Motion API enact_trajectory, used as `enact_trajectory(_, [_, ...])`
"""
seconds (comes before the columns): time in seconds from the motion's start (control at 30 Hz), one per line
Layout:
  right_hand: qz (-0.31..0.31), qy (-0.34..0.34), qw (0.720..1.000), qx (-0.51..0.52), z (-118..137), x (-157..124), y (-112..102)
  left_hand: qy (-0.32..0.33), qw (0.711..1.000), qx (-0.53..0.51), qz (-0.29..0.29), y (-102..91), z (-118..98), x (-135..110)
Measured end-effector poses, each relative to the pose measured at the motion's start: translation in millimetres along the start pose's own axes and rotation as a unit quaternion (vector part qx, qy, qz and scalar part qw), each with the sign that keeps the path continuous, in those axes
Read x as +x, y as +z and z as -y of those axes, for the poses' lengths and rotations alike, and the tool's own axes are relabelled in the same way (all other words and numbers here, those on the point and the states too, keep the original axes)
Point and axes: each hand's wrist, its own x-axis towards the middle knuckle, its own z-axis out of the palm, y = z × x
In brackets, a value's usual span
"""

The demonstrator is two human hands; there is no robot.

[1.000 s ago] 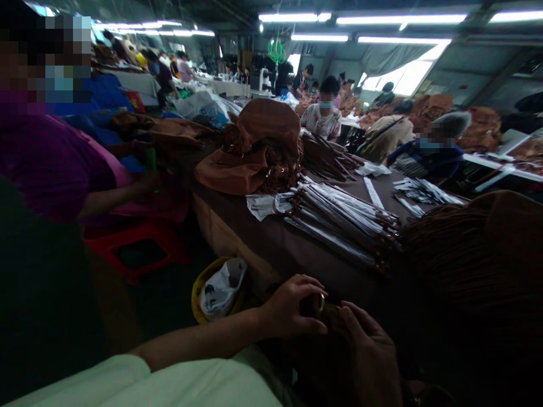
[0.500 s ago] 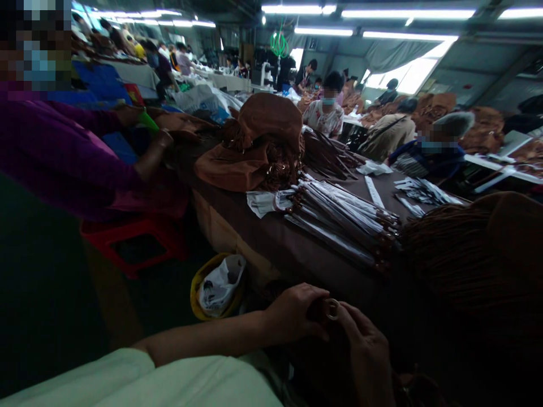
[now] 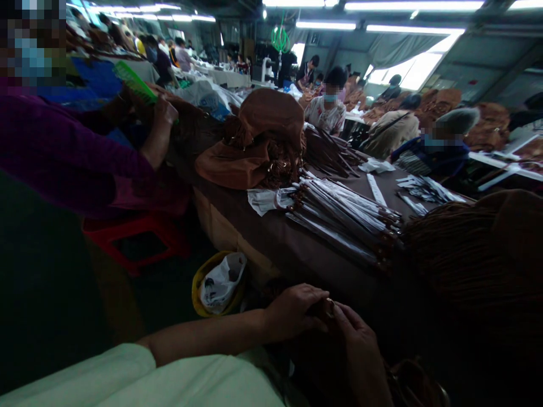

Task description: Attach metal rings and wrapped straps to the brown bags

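Low in the middle of the head view, my left hand (image 3: pixel 294 311) is closed on a dark brown piece of material in my lap. My right hand (image 3: pixel 358 333) pinches a small gold-coloured metal ring (image 3: pixel 330 308) at the edge of that piece, close to the left fingertips. Most of the brown piece is lost in shadow under my hands, so its full shape cannot be made out. By my right wrist lies more brown material (image 3: pixel 413 379) with a glint of metal.
On the brown-covered table (image 3: pixel 271 243) lie brown bags (image 3: pixel 271 121), a bundle of wrapped straps (image 3: pixel 348 209) and a dark fringed pile (image 3: pixel 475 254). A co-worker in a purple sleeve (image 3: pixel 85 141) holds a green comb-like tool (image 3: pixel 133 82). A yellow bucket (image 3: pixel 197 299) and red stool (image 3: pixel 136 229) stand left.
The ring has turned from face-on to nearly edge-on between my hands, and my right fingers have shifted slightly left. The co-worker's hands have risen with the green tool.
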Motion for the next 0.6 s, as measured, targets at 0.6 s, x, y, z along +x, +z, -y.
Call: enact_trajectory(0.6, [0.004,0.052,0.997,0.063,13.7,-14.1,6.2,-0.014,1.000,-0.005,-0.001,-5.4,-6.5,-1.4])
